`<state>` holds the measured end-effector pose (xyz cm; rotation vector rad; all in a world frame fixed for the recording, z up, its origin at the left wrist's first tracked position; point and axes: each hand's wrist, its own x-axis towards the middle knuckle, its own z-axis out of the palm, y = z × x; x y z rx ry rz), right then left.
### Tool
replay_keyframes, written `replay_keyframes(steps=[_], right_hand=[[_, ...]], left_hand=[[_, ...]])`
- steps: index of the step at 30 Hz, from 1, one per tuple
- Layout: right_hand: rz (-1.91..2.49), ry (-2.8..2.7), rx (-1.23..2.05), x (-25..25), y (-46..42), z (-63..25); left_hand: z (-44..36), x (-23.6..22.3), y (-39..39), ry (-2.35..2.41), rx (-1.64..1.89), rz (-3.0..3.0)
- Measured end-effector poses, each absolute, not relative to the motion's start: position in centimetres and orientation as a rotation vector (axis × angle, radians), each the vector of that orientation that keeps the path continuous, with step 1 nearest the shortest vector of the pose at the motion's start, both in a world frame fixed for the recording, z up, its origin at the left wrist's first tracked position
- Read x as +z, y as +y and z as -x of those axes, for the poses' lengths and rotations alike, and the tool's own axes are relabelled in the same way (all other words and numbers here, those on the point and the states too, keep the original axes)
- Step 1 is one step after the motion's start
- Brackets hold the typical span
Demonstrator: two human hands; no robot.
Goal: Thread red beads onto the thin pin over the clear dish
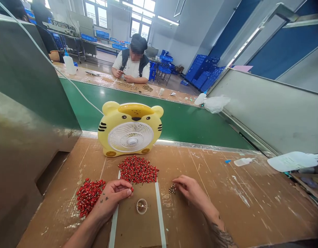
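Note:
My left hand [113, 196] rests on the cardboard-covered bench with its fingers curled, pinching a small red part at its fingertips. A pile of the same red parts [88, 195] lies just left of it, and a bigger pile of red parts [138, 169] lies ahead of it. My right hand [189, 190] lies to the right, fingers bent over a small cluster of brass-coloured metal pieces [172, 188], touching them. A little clear round dish [141, 206] sits between my hands.
A yellow tiger-shaped desk fan [130, 129] stands behind the piles. A green conveyor belt [190, 124] runs beyond it, where another person [133, 62] sits working. A grey metal panel [22, 113] rises at left. A white squeeze bottle [243, 161] lies at right.

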<state>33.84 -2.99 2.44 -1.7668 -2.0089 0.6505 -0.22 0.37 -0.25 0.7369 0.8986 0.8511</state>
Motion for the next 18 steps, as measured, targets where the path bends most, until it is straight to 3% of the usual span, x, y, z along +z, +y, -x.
replay_keyframes(steps=[18], right_hand=[[1.792,-1.993,0.611,1.3,-2.2,-34.3]], left_hand=[[0.2,-0.4,0.3,0.875,0.876,-0.737]])
